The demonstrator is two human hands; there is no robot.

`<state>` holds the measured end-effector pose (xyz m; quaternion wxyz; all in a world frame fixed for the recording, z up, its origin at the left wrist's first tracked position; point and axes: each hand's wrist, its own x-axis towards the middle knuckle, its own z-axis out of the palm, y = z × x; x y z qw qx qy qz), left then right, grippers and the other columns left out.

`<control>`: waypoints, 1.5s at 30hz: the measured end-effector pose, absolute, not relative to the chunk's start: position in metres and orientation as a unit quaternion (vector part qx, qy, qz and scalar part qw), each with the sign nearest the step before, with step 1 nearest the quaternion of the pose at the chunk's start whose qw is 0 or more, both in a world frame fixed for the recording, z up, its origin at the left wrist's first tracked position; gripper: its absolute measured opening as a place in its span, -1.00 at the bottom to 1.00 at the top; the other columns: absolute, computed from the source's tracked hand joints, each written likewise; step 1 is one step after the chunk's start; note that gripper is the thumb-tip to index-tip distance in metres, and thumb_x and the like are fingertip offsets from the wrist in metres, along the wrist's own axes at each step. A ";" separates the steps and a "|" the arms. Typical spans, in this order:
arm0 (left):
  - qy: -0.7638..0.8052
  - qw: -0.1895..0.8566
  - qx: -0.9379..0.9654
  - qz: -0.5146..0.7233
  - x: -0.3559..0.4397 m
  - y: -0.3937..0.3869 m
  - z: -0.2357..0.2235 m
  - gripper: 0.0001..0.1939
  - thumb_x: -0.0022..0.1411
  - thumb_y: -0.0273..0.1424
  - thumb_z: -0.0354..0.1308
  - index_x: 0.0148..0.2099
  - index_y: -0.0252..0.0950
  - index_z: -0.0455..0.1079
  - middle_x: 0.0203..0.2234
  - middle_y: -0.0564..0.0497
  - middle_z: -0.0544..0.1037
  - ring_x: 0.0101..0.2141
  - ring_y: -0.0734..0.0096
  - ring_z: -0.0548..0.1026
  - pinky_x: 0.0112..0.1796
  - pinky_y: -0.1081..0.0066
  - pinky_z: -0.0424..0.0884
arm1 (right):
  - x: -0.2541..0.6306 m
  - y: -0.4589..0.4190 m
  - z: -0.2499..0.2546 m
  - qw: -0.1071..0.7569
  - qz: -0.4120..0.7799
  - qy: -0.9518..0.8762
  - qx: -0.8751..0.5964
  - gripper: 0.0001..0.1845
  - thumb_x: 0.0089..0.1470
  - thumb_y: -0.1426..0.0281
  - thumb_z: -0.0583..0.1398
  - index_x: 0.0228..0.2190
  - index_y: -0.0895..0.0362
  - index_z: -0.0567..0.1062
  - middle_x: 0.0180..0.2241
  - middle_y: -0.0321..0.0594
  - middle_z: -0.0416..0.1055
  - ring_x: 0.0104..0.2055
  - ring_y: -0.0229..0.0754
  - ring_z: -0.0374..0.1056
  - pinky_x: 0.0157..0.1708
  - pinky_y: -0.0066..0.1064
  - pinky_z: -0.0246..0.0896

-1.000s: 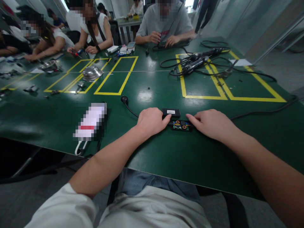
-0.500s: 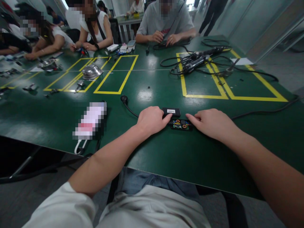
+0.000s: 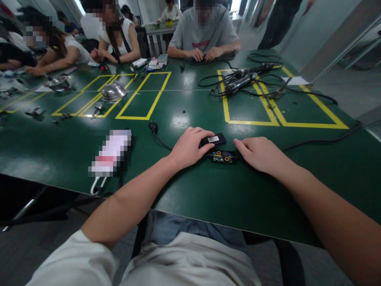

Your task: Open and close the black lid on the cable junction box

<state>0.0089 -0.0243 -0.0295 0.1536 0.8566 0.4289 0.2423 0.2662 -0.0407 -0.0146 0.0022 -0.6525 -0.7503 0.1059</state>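
My left hand (image 3: pixel 190 146) is closed on the left end of a ribbed black casing cover (image 3: pixel 218 138) with a white label, thumb in front and fingers over its back edge. Just in front of that cover lies the open black casing (image 3: pixel 222 157), showing a circuit board with copper-coloured ring coils and coloured wires. My right hand (image 3: pixel 260 153) is curled at the casing's right end, around the black cable there; its fingers are mostly hidden. A black plug (image 3: pixel 152 127) on a short cable (image 3: pixel 162 141) runs in behind my left hand.
A phone with a white cable (image 3: pixel 110 153) lies at left. Metal bowl (image 3: pixel 113 92) and small metal parts sit behind it. Black tools with tangled cables (image 3: pixel 239 82) lie across yellow tape at back right. Co-workers sit along the far side; one person (image 3: pixel 205 35) faces me.
My left fingers have lifted and spread over the cover's left end, and the cover has tilted slightly. My right hand stays by the casing. The view has shifted a little.
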 end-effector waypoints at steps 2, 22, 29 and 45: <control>0.371 0.154 0.876 0.268 0.009 -0.029 -0.027 -0.66 0.66 -0.24 0.24 0.34 -0.17 0.61 0.14 -0.14 0.72 0.15 0.03 0.60 0.27 -0.01 0.48 | 0.268 -0.040 -0.014 0.021 0.113 -0.749 -0.653 -0.38 0.59 0.16 -0.05 -0.37 0.07 0.63 -0.28 0.07 0.68 -0.21 0.15 0.59 -0.26 -0.20 0.18; 0.297 0.196 0.911 0.205 0.018 -0.037 -0.031 -0.55 0.63 -0.19 0.30 0.41 -0.25 0.51 0.17 -0.19 0.74 0.14 0.02 0.64 0.26 0.02 0.47 | 0.265 -0.044 -0.008 0.020 0.131 -0.776 -0.616 -0.51 0.48 0.00 0.08 -0.44 -0.01 0.38 -0.45 -0.13 0.51 -0.36 0.03 0.43 -0.32 -0.23 0.05; 0.309 0.200 0.908 0.197 0.021 -0.038 -0.026 -0.60 0.58 -0.22 0.38 0.33 -0.25 0.57 0.07 -0.16 0.75 0.08 0.04 0.66 0.21 0.05 0.49 | 0.267 -0.043 -0.012 0.018 0.118 -0.791 -0.600 -0.51 0.49 0.02 0.07 -0.43 0.00 0.40 -0.46 -0.14 0.51 -0.38 0.03 0.44 -0.34 -0.23 0.05; 0.475 0.200 0.828 0.219 0.022 -0.030 -0.032 -0.78 0.57 -0.31 0.34 0.17 -0.20 0.59 -0.03 -0.07 0.75 0.02 0.04 0.63 0.16 0.02 0.58 | 0.274 -0.041 -0.018 0.000 0.094 -0.772 -0.629 -0.30 0.57 0.06 -0.06 -0.43 0.06 0.65 -0.39 0.07 0.65 -0.29 0.18 0.59 -0.29 -0.14 0.29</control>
